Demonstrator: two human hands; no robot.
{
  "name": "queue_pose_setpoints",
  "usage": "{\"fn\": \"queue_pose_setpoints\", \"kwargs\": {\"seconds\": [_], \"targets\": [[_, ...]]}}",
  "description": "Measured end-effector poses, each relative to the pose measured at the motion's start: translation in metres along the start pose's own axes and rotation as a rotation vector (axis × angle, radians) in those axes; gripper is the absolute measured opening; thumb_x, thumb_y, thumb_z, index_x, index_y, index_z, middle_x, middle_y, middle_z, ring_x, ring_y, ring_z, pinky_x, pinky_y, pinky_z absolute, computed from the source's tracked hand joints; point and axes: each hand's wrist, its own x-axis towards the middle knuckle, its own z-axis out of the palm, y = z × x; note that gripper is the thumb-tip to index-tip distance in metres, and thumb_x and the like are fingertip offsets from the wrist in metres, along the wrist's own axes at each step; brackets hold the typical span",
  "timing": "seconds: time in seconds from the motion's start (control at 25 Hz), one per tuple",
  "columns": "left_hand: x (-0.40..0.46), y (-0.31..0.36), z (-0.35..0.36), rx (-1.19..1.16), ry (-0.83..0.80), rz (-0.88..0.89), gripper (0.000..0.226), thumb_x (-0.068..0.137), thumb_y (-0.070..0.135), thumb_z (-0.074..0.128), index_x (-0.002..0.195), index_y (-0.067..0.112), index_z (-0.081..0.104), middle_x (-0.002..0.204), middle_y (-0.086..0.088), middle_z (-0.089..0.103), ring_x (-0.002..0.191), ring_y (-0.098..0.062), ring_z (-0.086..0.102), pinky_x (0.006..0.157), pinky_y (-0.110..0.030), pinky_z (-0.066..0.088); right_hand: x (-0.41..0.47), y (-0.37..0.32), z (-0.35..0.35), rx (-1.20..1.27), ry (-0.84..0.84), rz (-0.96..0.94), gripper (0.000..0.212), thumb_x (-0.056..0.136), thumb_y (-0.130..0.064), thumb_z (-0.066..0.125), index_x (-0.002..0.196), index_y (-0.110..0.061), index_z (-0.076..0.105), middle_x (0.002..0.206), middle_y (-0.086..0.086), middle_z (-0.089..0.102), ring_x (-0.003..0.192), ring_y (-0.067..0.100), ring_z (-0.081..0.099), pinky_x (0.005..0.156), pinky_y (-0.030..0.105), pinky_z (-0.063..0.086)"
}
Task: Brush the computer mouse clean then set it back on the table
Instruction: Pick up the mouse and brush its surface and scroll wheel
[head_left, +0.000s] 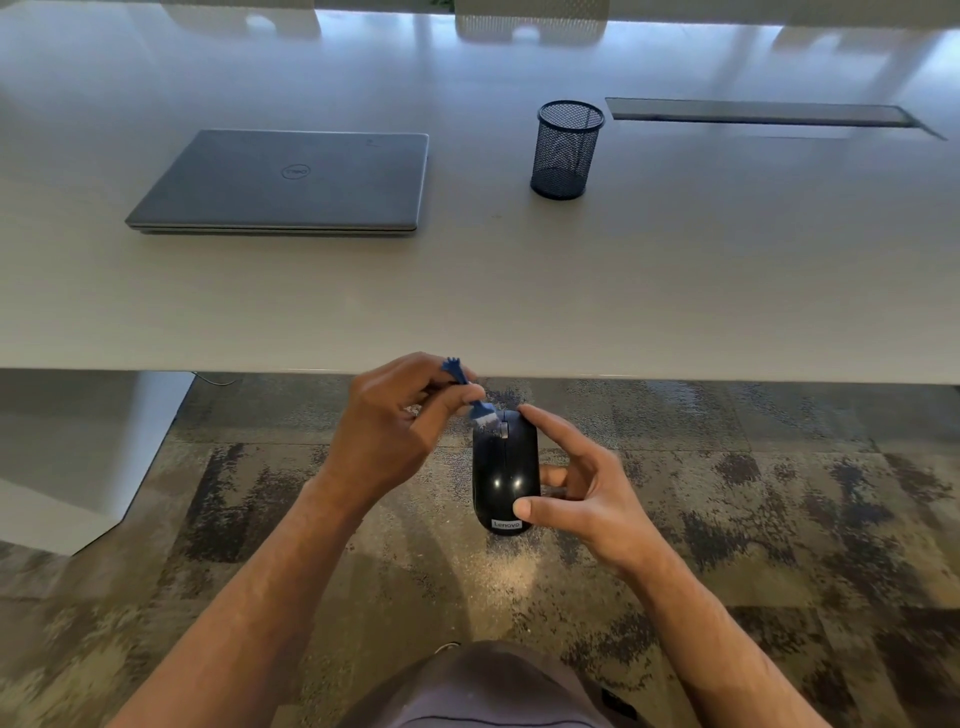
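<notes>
A black computer mouse (504, 470) with a Lenovo label is held in the air over the carpet, just in front of the table's near edge. My right hand (576, 486) grips it by its right side, index finger on the front end, thumb near the label. My left hand (397, 428) pinches a small blue brush (470, 397) by its handle. The brush's pale bristles touch the mouse's front left, beside the scroll wheel.
The pale table (467, 291) carries a shut grey laptop (291, 182) at the left and a black mesh pen cup (566, 150) at the right. A long cable slot (763, 113) lies at the far right. Patterned carpet (779, 519) spreads below my arms.
</notes>
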Motion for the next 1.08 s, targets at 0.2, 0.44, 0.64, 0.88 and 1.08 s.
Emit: {"fn": "queue_pose_setpoints", "kwargs": {"seconds": [0.2, 0.44, 0.64, 0.88, 1.08], "targets": [[0.003, 0.007, 0.006, -0.018, -0.06, 0.093, 0.022, 0.089, 0.022, 0.066, 0.097, 0.002, 0.071, 0.091, 0.003, 0.068, 0.082, -0.009, 0.069, 0.074, -0.016, 0.057, 0.002, 0.001, 0.003, 0.004, -0.004, -0.011, 0.085, 0.066, -0.007, 0.085, 0.142, -0.029, 0.054, 0.154, 0.007, 0.047, 0.108, 0.041, 0.072, 0.088, 0.055, 0.061], [0.002, -0.003, 0.0, -0.004, 0.001, -0.006, 0.024, 0.089, 0.025, 0.067, 0.098, 0.003, 0.071, 0.09, 0.004, 0.07, 0.08, -0.01, 0.071, 0.071, -0.026, 0.06, 0.0, 0.0, -0.001, 0.013, 0.001, -0.002, 0.087, 0.066, -0.007, 0.086, 0.144, -0.027, 0.052, 0.153, 0.013, 0.047, 0.106, 0.04, 0.073, 0.086, 0.052, 0.061], [0.004, 0.005, 0.006, -0.06, -0.031, 0.072, 0.021, 0.09, 0.023, 0.066, 0.099, 0.004, 0.071, 0.091, 0.007, 0.069, 0.082, -0.008, 0.07, 0.073, -0.021, 0.059, 0.002, 0.001, 0.002, 0.008, 0.002, -0.018, 0.085, 0.067, -0.007, 0.086, 0.143, -0.028, 0.053, 0.154, 0.011, 0.047, 0.108, 0.042, 0.072, 0.088, 0.058, 0.06], [0.002, -0.004, 0.003, -0.031, -0.055, -0.008, 0.022, 0.091, 0.026, 0.066, 0.099, 0.006, 0.071, 0.09, -0.001, 0.071, 0.08, -0.015, 0.071, 0.07, -0.039, 0.061, 0.0, 0.001, -0.001, 0.003, 0.0, -0.005, 0.087, 0.067, -0.006, 0.086, 0.144, -0.027, 0.052, 0.155, 0.012, 0.046, 0.108, 0.04, 0.072, 0.087, 0.055, 0.061], [0.005, 0.002, 0.006, -0.039, -0.056, 0.069, 0.021, 0.091, 0.023, 0.064, 0.1, 0.006, 0.071, 0.092, 0.003, 0.07, 0.082, -0.008, 0.069, 0.073, -0.028, 0.06, 0.002, 0.001, 0.001, 0.004, -0.004, -0.014, 0.085, 0.067, -0.006, 0.086, 0.142, -0.029, 0.054, 0.153, 0.014, 0.047, 0.107, 0.042, 0.072, 0.088, 0.058, 0.059]]}}
